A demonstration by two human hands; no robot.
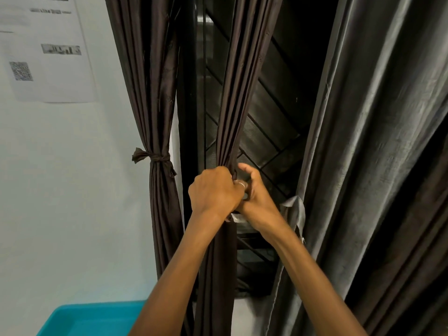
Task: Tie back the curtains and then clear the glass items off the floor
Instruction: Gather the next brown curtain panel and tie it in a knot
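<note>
A dark brown curtain panel [238,98] hangs gathered in front of a dark window. My left hand [213,191] grips the bunched fabric at waist height. Beside it my right hand [254,197] curls its fingers around the same bundle, thumb raised, and a ring shows where the two hands meet. Whether a tie lies under the hands is hidden. Another brown curtain [155,93] to the left is bound with a knotted fabric tie [155,158]. No glass items or floor are in view.
A wide grey curtain [378,141] hangs loose on the right, with a grey strip [297,212] dangling near my right wrist. A window grille [274,112] stands behind. A paper notice [46,47] is on the white wall. A turquoise bin [89,318] sits bottom left.
</note>
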